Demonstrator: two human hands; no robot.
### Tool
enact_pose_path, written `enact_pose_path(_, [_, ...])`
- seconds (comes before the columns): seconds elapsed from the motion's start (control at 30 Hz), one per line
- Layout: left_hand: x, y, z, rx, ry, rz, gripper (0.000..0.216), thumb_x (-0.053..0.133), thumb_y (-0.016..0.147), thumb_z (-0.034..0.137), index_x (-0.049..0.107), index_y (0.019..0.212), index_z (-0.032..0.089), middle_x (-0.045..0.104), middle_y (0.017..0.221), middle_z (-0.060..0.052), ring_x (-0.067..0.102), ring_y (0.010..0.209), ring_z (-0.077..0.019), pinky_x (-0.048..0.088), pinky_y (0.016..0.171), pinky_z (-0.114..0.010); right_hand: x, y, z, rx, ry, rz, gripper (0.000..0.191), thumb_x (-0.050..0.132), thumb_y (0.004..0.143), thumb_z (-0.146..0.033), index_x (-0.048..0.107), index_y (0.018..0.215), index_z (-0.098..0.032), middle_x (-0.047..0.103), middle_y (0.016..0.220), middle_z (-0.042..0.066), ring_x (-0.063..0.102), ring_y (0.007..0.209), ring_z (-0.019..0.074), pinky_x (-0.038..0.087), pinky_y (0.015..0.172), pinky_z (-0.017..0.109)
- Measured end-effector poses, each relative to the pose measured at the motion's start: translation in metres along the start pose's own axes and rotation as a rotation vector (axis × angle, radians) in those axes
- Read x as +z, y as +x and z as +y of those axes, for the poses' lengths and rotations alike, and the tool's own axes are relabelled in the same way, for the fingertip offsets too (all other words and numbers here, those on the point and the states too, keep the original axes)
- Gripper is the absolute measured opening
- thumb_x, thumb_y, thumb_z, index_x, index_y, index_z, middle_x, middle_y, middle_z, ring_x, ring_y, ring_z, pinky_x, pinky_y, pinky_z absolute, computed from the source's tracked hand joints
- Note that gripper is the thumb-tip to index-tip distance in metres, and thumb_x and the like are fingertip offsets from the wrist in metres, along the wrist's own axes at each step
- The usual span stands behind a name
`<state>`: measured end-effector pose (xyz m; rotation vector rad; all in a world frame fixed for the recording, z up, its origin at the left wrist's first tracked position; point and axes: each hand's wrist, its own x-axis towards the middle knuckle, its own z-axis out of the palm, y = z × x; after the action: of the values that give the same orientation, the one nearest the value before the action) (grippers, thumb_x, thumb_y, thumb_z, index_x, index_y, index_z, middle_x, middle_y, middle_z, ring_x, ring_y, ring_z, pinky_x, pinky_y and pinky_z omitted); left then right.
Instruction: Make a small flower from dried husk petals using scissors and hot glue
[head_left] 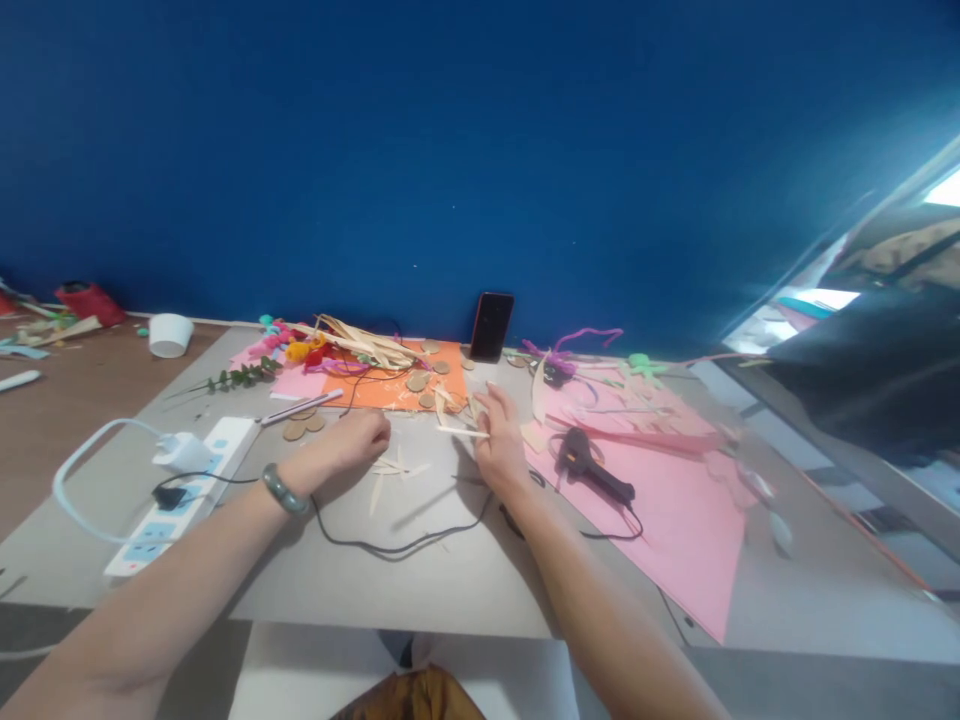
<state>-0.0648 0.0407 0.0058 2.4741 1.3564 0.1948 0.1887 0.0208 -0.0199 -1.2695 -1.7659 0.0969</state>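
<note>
My left hand rests curled on the grey table, fingers folded in, beside several pale straw slivers. A green bangle sits on that wrist. My right hand lies just right of the slivers and pinches a thin pale straw strip that points left. Beyond both hands lies an orange sheet with round cardboard discs and a bundle of dried straw leaves.
A black glue gun lies on a pink sheet at right, its cord looping under my arms. A white power strip with plugs sits at left. A black phone leans on the blue wall. A white cup stands far left.
</note>
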Motion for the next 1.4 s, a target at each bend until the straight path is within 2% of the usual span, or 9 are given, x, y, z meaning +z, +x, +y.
enact_pose_path(0.1, [0.0, 0.0, 0.0, 0.028, -0.016, -0.007, 0.021, 0.044, 0.075, 0.012, 0.062, 0.066, 0.018, 0.063, 0.077, -0.006, 0.055, 0.067, -0.0176, 0.039, 0.062, -0.028, -0.001, 0.0, -0.001, 0.003, -0.003, 0.001, 0.036, 0.037, 0.089, -0.017, 0.053, 0.121, -0.016, 0.044, 0.133, 0.017, 0.041, 0.128, 0.0271, 0.035, 0.107, 0.052])
enact_pose_path(0.27, [-0.003, -0.004, 0.01, -0.031, 0.018, 0.125, 0.022, 0.042, 0.079, 0.015, 0.064, 0.081, 0.018, 0.063, 0.088, -0.008, 0.057, 0.076, -0.0202, 0.041, 0.069, -0.03, -0.002, 0.0, -0.002, 0.011, -0.002, -0.006, 0.035, 0.036, 0.09, -0.019, 0.053, 0.121, -0.017, 0.043, 0.134, 0.016, 0.041, 0.128, 0.0275, 0.035, 0.106, 0.052])
enact_pose_path(0.37, [-0.003, -0.007, 0.014, 0.029, -0.024, 0.058, 0.019, 0.047, 0.075, 0.017, 0.065, 0.074, 0.019, 0.064, 0.08, -0.006, 0.058, 0.075, -0.0203, 0.041, 0.071, -0.03, -0.003, 0.001, -0.004, 0.013, -0.005, -0.011, 0.035, 0.037, 0.089, -0.018, 0.054, 0.12, -0.017, 0.045, 0.132, 0.016, 0.042, 0.126, 0.028, 0.036, 0.105, 0.051])
enact_pose_path(0.5, [0.001, -0.008, 0.016, 0.101, -0.13, 0.04, 0.016, 0.052, 0.074, 0.022, 0.067, 0.071, 0.019, 0.065, 0.075, -0.005, 0.057, 0.07, -0.0186, 0.042, 0.071, -0.03, -0.005, 0.002, -0.006, 0.002, 0.012, -0.027, 0.034, 0.037, 0.088, -0.015, 0.057, 0.115, -0.017, 0.053, 0.122, 0.015, 0.051, 0.117, 0.0265, 0.041, 0.101, 0.047])
enact_pose_path(0.63, [0.004, -0.01, 0.024, 0.035, -0.426, 0.077, 0.013, 0.056, 0.074, 0.025, 0.067, 0.073, 0.018, 0.067, 0.078, -0.005, 0.058, 0.071, -0.0172, 0.043, 0.065, -0.027, -0.005, 0.003, -0.009, 0.023, 0.06, -0.062, 0.031, 0.039, 0.087, -0.015, 0.06, 0.11, -0.018, 0.061, 0.11, 0.013, 0.057, 0.105, 0.0257, 0.046, 0.094, 0.044])
enact_pose_path(0.77, [0.012, -0.013, 0.036, -0.046, -0.824, 0.101, 0.022, 0.062, 0.075, 0.037, 0.064, 0.074, 0.016, 0.065, 0.07, -0.003, 0.056, 0.063, -0.0141, 0.043, 0.059, -0.024, -0.007, 0.001, -0.022, 0.189, 0.29, -0.166, 0.018, 0.053, 0.085, -0.026, 0.064, 0.096, -0.018, 0.067, 0.089, 0.008, 0.062, 0.082, 0.0224, 0.051, 0.076, 0.037])
enact_pose_path(0.93, [0.02, -0.018, 0.042, -0.076, -0.955, 0.158, 0.033, 0.066, 0.073, 0.047, 0.059, 0.065, 0.015, 0.057, 0.059, 0.001, 0.047, 0.053, -0.0102, 0.038, 0.052, -0.023, -0.014, -0.004, -0.051, 0.472, 0.717, -0.514, 0.025, 0.073, 0.071, -0.04, 0.066, 0.076, -0.017, 0.063, 0.063, 0.0, 0.055, 0.056, 0.0131, 0.044, 0.056, 0.026])
enact_pose_path(1.07, [0.02, -0.021, 0.046, -0.052, -0.93, 0.22, 0.032, 0.068, 0.073, 0.044, 0.058, 0.062, 0.016, 0.059, 0.062, -0.001, 0.051, 0.059, -0.0121, 0.04, 0.055, -0.023, -0.016, -0.006, -0.065, 0.587, 0.852, -0.518, 0.03, 0.08, 0.063, -0.04, 0.064, 0.068, -0.015, 0.063, 0.061, 0.0, 0.054, 0.055, 0.0107, 0.042, 0.055, 0.024])
enact_pose_path(1.4, [0.025, -0.026, 0.049, 0.06, -0.866, 0.409, 0.027, 0.065, 0.081, 0.035, 0.061, 0.063, 0.016, 0.06, 0.064, -0.001, 0.054, 0.064, -0.013, 0.042, 0.065, -0.025, -0.013, -0.007, -0.065, 0.676, 0.935, -0.567, 0.022, 0.071, 0.073, -0.037, 0.066, 0.074, -0.015, 0.068, 0.067, 0.002, 0.042, 0.046, 0.0056, 0.026, 0.042, 0.019])
